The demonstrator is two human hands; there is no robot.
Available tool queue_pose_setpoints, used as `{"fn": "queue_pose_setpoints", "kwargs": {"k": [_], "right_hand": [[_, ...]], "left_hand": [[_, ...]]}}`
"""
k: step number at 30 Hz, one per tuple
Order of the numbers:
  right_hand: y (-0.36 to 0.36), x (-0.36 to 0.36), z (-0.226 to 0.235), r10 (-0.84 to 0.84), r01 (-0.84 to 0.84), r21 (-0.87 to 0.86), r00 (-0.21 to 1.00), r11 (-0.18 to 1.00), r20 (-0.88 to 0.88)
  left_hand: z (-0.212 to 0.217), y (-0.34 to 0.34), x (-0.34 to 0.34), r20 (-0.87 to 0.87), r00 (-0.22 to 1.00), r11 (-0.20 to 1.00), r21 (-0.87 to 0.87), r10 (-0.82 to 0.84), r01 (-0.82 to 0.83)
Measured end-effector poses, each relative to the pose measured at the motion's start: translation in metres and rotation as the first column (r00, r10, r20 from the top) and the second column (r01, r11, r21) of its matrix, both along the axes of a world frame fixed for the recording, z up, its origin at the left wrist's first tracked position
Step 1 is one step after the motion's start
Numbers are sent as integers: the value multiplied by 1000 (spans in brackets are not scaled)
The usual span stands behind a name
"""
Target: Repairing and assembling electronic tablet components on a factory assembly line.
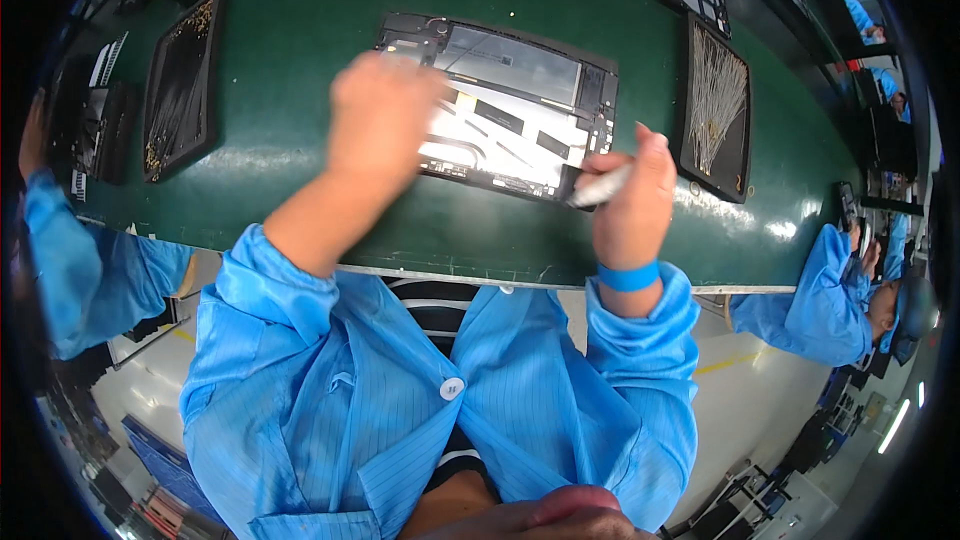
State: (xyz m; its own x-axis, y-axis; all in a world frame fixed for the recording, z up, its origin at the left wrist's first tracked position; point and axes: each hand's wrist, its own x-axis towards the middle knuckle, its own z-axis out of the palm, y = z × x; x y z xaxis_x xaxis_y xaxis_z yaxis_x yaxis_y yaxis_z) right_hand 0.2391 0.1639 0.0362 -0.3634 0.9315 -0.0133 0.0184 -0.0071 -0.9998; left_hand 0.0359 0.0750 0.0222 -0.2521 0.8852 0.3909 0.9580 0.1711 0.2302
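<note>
Closed on a pale tool, right hand touches opened tablet's corner; blurred left hand above it, grip unclear.

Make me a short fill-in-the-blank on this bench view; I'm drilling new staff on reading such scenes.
1. The open flat device lies on a ______ mat.
2. The right hand holds a slim white tool and wears a ______ wristband.
3. The left hand rests over the device's ______ side.
4. The black tray of thin pale wires sits to the device's ______.

Missing words: green; blue; left; right
</note>
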Motion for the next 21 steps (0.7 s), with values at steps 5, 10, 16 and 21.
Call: {"fn": "queue_pose_setpoints", "kwargs": {"k": [5, 10, 16, 21], "right_hand": [[-2, 35, 8, -208, 236, -177, 964, 955, 165], [-2, 68, -29, -423, 141, 446, 649, 884, 633], [-16, 48, -21, -424, 10, 503, 552, 864, 718], [-17, 50, -26, -472, -120, 603, 509, 789, 719]], "left_hand": [[-9, -46, -30, 105, 970, 955, 177, 221, -237], [7, -42, 22, 122, 939, 945, -23, -323, 328], [-18, -12, 9, -50, 956, 957, -37, -289, 287], [-16, 33, -22, -130, 968, 977, -30, -215, 213]]}}
